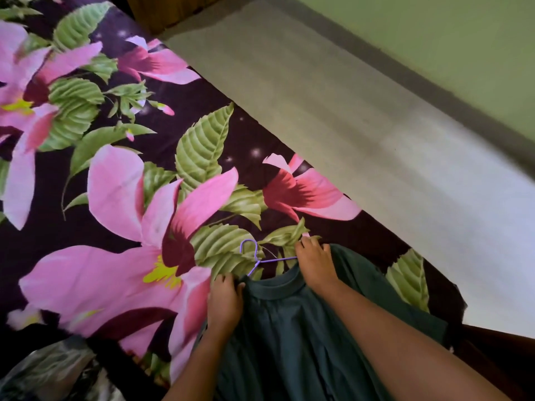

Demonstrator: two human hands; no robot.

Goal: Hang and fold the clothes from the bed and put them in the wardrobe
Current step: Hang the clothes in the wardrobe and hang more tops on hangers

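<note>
Both my arms come up from the bottom and lie over the green shirt (289, 342). It lies flat on the bed (341, 227), near the bed's right edge, with the collar (275, 290) pointing away from me.

My left hand (225, 296) has its fingers curled on the shirt's shoulder, just left of the collar, and grips it there. My right hand (314, 260) is on the other shoulder, a bit farther up. Its fingers bend down over the shirt's top edge and grip it. My hands are apart, with the collar between them.

A purple hanger (258, 260) sticks out of the collar. Its bent top lies on the sheet (115, 183) past the shirt. One thin arm of it runs to my right hand and goes under it. I cannot tell if my fingers touch the wire.

The bed's edge runs slanted from the top middle down to the right, close to my right hand. Past it is grey floor (376, 140), then a green wall (434, 39). On my left the flower sheet is wide and flat. A grey crumpled cloth (52, 369) sits in the bottom left corner.
</note>
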